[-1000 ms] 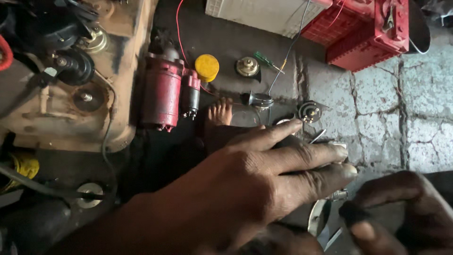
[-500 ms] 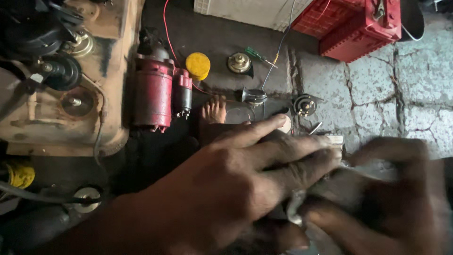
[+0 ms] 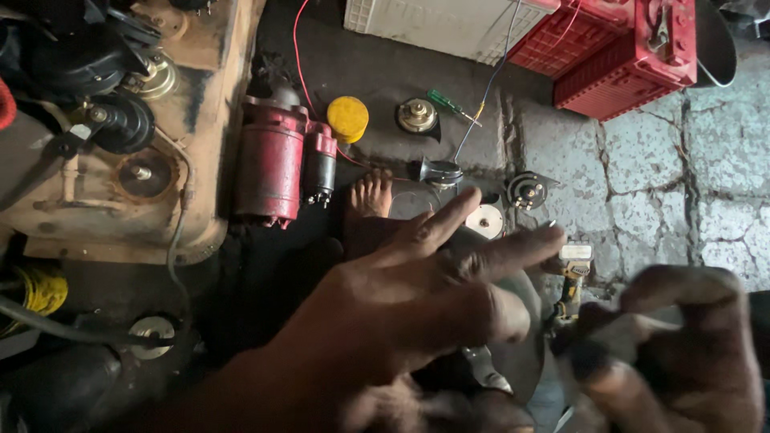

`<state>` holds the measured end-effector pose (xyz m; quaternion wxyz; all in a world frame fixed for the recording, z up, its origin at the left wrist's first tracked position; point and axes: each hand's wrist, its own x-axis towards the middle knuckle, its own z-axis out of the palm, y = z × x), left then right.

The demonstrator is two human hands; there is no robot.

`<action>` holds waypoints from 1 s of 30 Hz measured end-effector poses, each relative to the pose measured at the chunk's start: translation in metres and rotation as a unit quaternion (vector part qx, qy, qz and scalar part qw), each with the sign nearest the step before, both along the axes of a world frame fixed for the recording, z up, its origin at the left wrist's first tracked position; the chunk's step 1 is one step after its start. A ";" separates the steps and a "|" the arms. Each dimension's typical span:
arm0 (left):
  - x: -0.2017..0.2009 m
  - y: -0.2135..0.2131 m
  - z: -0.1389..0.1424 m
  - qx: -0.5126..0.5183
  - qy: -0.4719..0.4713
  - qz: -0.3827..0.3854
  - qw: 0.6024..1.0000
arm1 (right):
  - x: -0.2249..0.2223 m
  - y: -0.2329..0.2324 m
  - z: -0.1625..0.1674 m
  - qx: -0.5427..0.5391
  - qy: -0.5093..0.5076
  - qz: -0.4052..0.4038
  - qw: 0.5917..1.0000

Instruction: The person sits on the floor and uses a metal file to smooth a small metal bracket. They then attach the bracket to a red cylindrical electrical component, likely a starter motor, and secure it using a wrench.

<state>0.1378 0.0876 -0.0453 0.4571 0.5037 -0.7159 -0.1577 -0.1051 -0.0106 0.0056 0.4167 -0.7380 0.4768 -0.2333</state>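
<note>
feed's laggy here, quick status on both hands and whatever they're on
Left hand flat, fingers spread over a round metal part. Right hand curled, blurred, grip unclear. Red motor sits apart, nothing in the way.

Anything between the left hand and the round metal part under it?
Nothing visible. The left hand lies spread over the grey round metal part, seemingly touching it. The right hand, blurred, is beside it near a small yellow and black tool.
</note>
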 end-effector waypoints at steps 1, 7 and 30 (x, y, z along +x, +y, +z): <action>0.001 0.000 0.001 -0.004 -0.095 0.021 0.995 | -0.004 -0.012 0.007 -0.052 0.092 0.083 0.991; 0.011 -0.004 0.006 0.113 0.053 -0.112 0.986 | -0.034 0.005 -0.016 -0.053 -0.111 -0.003 0.992; 0.008 0.011 0.000 0.029 0.106 -0.047 0.993 | -0.032 0.015 -0.052 -0.294 0.113 0.214 0.925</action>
